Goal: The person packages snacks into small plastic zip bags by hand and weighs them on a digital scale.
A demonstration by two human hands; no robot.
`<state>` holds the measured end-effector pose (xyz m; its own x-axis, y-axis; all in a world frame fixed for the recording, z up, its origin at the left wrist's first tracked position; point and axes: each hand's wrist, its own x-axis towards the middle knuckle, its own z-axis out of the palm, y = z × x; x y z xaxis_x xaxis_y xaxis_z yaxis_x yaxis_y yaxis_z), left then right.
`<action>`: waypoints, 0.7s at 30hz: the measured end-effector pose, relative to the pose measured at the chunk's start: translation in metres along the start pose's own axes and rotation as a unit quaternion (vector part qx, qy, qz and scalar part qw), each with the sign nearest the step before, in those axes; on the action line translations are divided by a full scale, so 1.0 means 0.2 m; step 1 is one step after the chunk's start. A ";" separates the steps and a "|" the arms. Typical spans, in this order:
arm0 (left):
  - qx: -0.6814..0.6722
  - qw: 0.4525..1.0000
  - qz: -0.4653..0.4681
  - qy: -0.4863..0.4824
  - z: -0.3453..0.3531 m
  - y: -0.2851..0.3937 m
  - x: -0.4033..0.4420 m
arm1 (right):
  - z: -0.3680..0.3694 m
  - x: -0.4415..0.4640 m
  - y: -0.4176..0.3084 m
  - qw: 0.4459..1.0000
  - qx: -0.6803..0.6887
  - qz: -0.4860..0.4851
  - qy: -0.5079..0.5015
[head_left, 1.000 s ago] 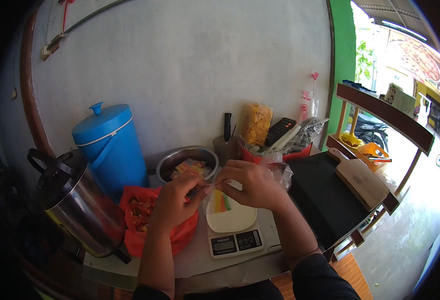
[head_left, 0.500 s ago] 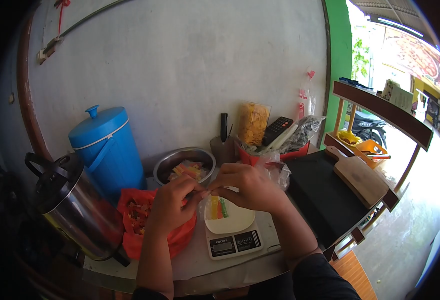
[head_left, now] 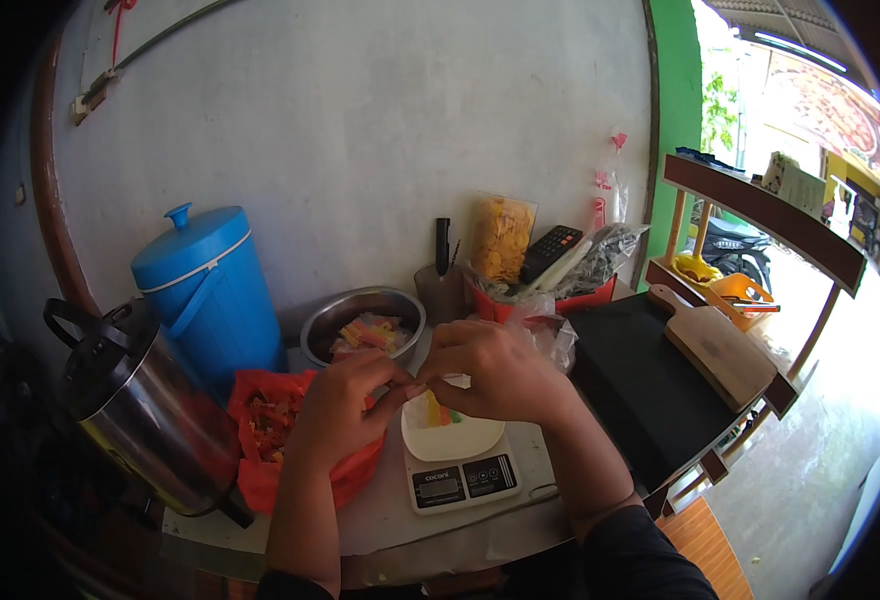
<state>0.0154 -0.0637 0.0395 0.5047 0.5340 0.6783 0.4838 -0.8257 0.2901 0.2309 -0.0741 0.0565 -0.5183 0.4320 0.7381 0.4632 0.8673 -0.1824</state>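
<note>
Both hands meet above a white kitchen scale, fingertips nearly touching. Thumb and fingers of my left hand pinch the top of a small clear plastic bag, and my right hand pinches it from the other side. Yellow, red and green strips in the plastic bag show below the fingers, over the scale's pan. My right hand hides part of the bag. Left of the scale stands a red plastic bag with orange-red pieces inside. Behind the hands, a metal bowl holds several small packets of coloured strips.
On the left stand a steel flask and a blue drinks cooler. At the back right, a red basket holds a remote control and plastic bags. A wooden cutting board lies on a black surface at right.
The view has shifted slightly. Both hands stay pinched together at the top of the small bag, and less of its strips shows below the fingers.
</note>
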 end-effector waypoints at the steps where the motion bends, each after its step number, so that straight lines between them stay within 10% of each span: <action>1: -0.002 1.000 0.001 0.000 0.01 -0.01 0.00 | 0.00 0.00 0.00 1.000 -0.004 0.001 0.000; 21: 0.022 1.000 -0.013 0.003 0.02 0.01 0.00 | 0.02 -0.01 0.01 1.000 -0.022 0.003 -0.001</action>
<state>0.0187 -0.0656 0.0381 0.4870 0.5536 0.6755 0.5279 -0.8027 0.2774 0.2297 -0.0710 0.0522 -0.5170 0.4375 0.7358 0.4967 0.8534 -0.1584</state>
